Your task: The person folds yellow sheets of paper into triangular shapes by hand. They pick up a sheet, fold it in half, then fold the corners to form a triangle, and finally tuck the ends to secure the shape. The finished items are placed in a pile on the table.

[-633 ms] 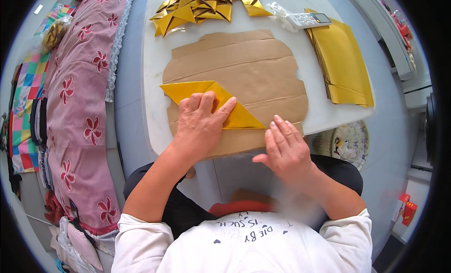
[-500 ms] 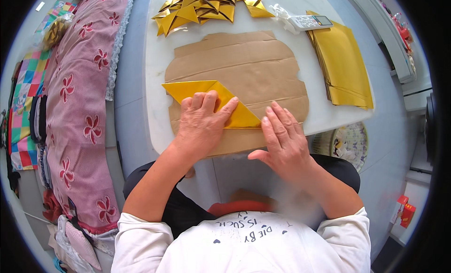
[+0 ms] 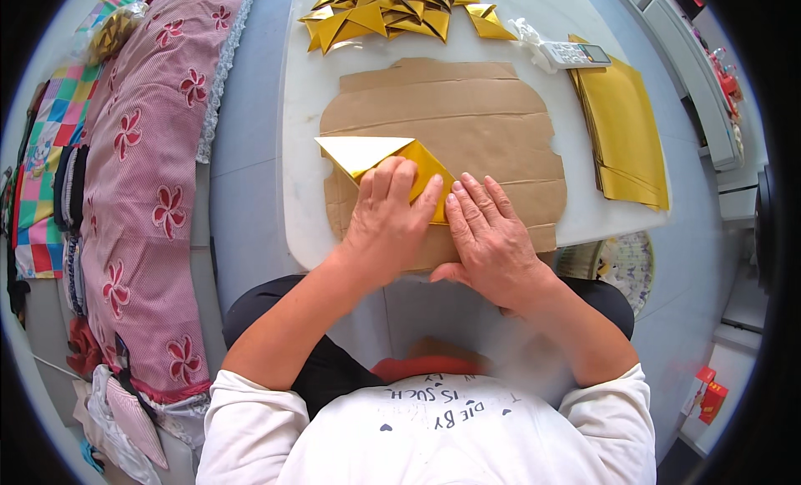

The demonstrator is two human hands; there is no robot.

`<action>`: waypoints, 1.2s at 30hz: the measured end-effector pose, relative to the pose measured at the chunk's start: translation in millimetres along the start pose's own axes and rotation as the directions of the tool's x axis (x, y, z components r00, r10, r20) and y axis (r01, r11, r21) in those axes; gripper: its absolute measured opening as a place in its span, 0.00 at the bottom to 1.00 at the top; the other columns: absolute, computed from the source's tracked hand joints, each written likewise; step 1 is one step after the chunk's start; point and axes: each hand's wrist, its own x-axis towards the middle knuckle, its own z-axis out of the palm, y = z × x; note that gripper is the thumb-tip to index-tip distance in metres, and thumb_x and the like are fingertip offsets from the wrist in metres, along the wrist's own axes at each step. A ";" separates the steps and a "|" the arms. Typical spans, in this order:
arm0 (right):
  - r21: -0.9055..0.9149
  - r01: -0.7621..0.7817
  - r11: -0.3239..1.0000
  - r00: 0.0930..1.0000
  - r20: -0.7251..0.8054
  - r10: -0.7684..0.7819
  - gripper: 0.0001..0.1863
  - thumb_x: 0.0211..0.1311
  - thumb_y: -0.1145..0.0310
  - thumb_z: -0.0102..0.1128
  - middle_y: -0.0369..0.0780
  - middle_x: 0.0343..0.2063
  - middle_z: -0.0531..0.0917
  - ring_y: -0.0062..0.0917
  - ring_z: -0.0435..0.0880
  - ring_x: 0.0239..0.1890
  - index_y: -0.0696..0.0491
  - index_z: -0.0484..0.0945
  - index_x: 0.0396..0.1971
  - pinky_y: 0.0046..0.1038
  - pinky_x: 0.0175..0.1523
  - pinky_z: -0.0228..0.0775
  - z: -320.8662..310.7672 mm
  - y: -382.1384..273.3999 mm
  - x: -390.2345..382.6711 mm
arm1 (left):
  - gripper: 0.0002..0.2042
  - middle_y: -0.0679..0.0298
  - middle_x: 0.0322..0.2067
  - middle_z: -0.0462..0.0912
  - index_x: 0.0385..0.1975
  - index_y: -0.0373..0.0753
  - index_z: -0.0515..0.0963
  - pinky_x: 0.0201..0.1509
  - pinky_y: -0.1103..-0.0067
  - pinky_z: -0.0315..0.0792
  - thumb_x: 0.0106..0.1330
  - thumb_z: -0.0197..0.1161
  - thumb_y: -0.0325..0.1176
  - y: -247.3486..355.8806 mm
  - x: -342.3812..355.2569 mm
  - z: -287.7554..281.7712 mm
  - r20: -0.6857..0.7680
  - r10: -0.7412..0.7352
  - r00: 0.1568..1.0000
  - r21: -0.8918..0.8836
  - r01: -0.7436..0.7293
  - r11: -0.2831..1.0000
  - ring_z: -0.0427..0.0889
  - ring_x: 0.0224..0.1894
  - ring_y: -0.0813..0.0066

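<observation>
A folded sheet of shiny gold paper [image 3: 429, 166] lies on a brown cardboard sheet [image 3: 467, 101], its left corner glaring almost white. My left hand [image 3: 385, 218] rests over the paper's middle with bent fingers gripping it; the thumb points up to the right. My right hand [image 3: 494, 239] lies flat with fingers stretched out, the fingertips pressing along the paper's right edge. Beneath the right fingers, the end of the paper is partly hidden. Behind the cardboard is a pile of folded gold paper pieces [image 3: 380, 13].
A stack of flat gold sheets [image 3: 624, 130] lies at the right of the white table [image 3: 302, 193], with a grey-white remote control [image 3: 576, 55] across its far end. One folded piece [image 3: 489, 22] sits apart. A round patterned basket [image 3: 626, 272] stands below right; a pink flowered cover [image 3: 138, 201] spreads at left.
My right hand has moved left onto the paper's right end, whose pointed tip no longer shows. The paper's left corner now glares white. The whole view has shifted slightly.
</observation>
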 end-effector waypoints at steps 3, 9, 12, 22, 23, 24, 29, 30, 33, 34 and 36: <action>0.013 0.010 1.000 1.000 0.009 -0.010 0.50 0.48 0.35 0.60 0.58 0.56 0.76 0.48 0.69 0.66 0.70 0.73 0.54 0.49 0.74 0.50 -1.5 0.5 1.2 | 0.23 0.49 0.53 0.67 0.54 0.34 0.77 0.64 0.60 0.60 0.56 0.66 0.31 15.8 -11.7 -8.6 0.008 0.039 0.999 -0.008 -0.039 0.999 0.63 0.61 0.50; -0.037 0.049 0.998 0.999 0.005 -0.048 0.49 0.54 0.32 0.53 0.59 0.55 0.76 0.51 0.69 0.65 0.71 0.74 0.52 0.51 0.73 0.51 4.5 0.6 -1.1 | 0.27 0.49 0.55 0.66 0.52 0.28 0.76 0.65 0.58 0.57 0.70 0.55 0.50 26.3 -25.8 -5.6 0.047 0.031 0.998 0.018 -0.032 0.999 0.61 0.63 0.50; -0.072 0.053 0.996 0.999 0.009 -0.052 0.49 0.54 0.32 0.52 0.60 0.56 0.75 0.52 0.69 0.65 0.71 0.74 0.52 0.52 0.73 0.51 4.5 0.3 -1.1 | 0.31 0.48 0.54 0.67 0.51 0.25 0.75 0.66 0.58 0.56 0.72 0.49 0.55 22.6 -29.2 -8.9 0.072 0.045 0.996 0.089 -0.052 0.995 0.62 0.62 0.51; -0.085 0.034 0.996 0.998 0.055 -0.029 0.50 0.50 0.33 0.56 0.58 0.57 0.76 0.50 0.67 0.67 0.70 0.74 0.54 0.50 0.74 0.50 1.5 -1.5 -0.9 | 0.34 0.47 0.52 0.70 0.48 0.21 0.75 0.65 0.59 0.58 0.73 0.47 0.56 12.2 -41.6 -21.7 0.105 -0.026 0.994 0.250 -0.001 0.968 0.64 0.61 0.52; -0.087 0.033 0.996 0.998 0.057 -0.028 0.50 0.50 0.33 0.56 0.58 0.57 0.76 0.50 0.67 0.67 0.70 0.74 0.54 0.50 0.74 0.50 1.3 -1.8 -0.8 | 0.34 0.46 0.52 0.71 0.48 0.21 0.75 0.64 0.58 0.59 0.73 0.47 0.56 12.0 -41.1 -22.6 0.104 -0.029 0.994 0.266 0.000 0.964 0.64 0.61 0.52; -0.088 0.034 0.996 0.998 0.058 -0.029 0.50 0.50 0.33 0.56 0.58 0.57 0.76 0.50 0.67 0.67 0.70 0.74 0.54 0.50 0.74 0.50 1.2 -2.1 -0.5 | 0.34 0.46 0.52 0.71 0.48 0.21 0.75 0.64 0.58 0.59 0.73 0.47 0.56 12.0 -40.9 -23.0 0.085 -0.045 0.995 0.260 0.021 0.965 0.65 0.61 0.52; -0.080 0.043 0.996 0.998 0.049 -0.039 0.50 0.51 0.32 0.54 0.60 0.57 0.75 0.52 0.67 0.66 0.68 0.73 0.56 0.52 0.73 0.50 3.1 -1.9 -0.4 | 0.31 0.46 0.51 0.72 0.49 0.22 0.76 0.64 0.58 0.59 0.73 0.49 0.54 14.9 -33.6 -20.8 -0.038 0.016 0.999 0.157 -0.010 0.988 0.65 0.61 0.52; -0.069 0.032 0.997 0.999 0.046 -0.029 0.50 0.50 0.33 0.56 0.60 0.57 0.75 0.52 0.67 0.67 0.67 0.73 0.57 0.51 0.74 0.50 2.9 -2.5 -0.2 | 0.31 0.47 0.52 0.72 0.49 0.22 0.76 0.64 0.58 0.59 0.73 0.50 0.54 16.6 -33.7 -18.8 -0.007 0.032 0.999 0.139 -0.031 0.990 0.66 0.61 0.52; -0.046 0.031 0.998 0.999 0.030 -0.030 0.49 0.48 0.34 0.59 0.61 0.57 0.74 0.53 0.68 0.66 0.63 0.73 0.58 0.52 0.73 0.51 3.8 -3.0 0.5 | 0.32 0.47 0.52 0.71 0.52 0.23 0.74 0.64 0.58 0.59 0.71 0.51 0.55 22.6 -36.6 -12.0 0.097 0.052 0.994 0.106 -0.063 0.992 0.66 0.60 0.52; -0.040 0.028 0.999 0.999 0.028 -0.027 0.48 0.47 0.35 0.60 0.62 0.57 0.74 0.53 0.67 0.66 0.62 0.74 0.59 0.52 0.73 0.51 4.0 -3.6 0.7 | 0.33 0.47 0.52 0.71 0.52 0.23 0.74 0.65 0.59 0.58 0.71 0.51 0.55 22.9 -36.9 -12.1 0.100 0.049 0.994 0.097 -0.059 0.994 0.66 0.60 0.53; -0.030 0.020 0.999 1.000 0.024 -0.020 0.47 0.46 0.36 0.63 0.63 0.57 0.74 0.55 0.67 0.66 0.59 0.74 0.60 0.52 0.73 0.51 4.2 -5.2 1.0 | 0.33 0.47 0.52 0.71 0.53 0.23 0.74 0.65 0.59 0.58 0.71 0.51 0.55 22.8 -37.2 -12.7 0.105 0.044 0.994 0.078 -0.052 0.996 0.66 0.60 0.53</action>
